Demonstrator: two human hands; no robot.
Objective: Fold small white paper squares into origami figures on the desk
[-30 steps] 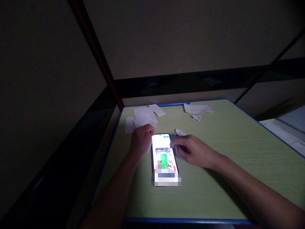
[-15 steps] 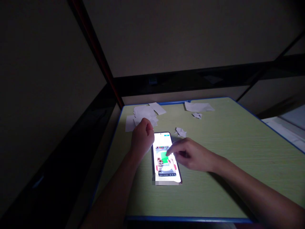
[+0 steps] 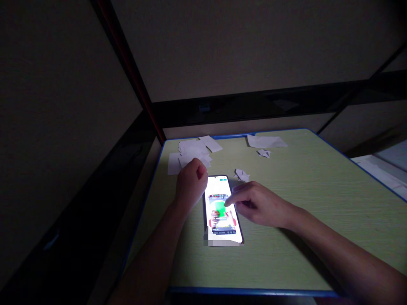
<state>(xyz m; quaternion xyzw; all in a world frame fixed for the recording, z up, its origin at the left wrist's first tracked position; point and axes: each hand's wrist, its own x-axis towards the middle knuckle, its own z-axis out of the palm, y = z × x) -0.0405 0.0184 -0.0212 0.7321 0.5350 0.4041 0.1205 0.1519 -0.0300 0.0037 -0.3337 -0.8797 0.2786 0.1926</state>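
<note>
A lit phone lies face up on the table, its bright screen showing a picture with a green square and hands in it. My left hand is curled into a fist at the phone's upper left edge, and nothing shows in it. From the right, my right hand reaches over the phone's side with the index finger stretched to the screen near the green square. Its other fingers are bent and hold nothing. Whether the fingertip touches the glass cannot be made out.
White paper sheets lie in a pile at the table's back left. Another paper sheet is at the back, near a small folded paper. A second folded paper sits beyond the phone. The green table has a blue edge; dark walls surround it.
My right index finger has shifted slightly right and up over the screen. My left fist stays almost where it was, and the whole view has moved a little.
</note>
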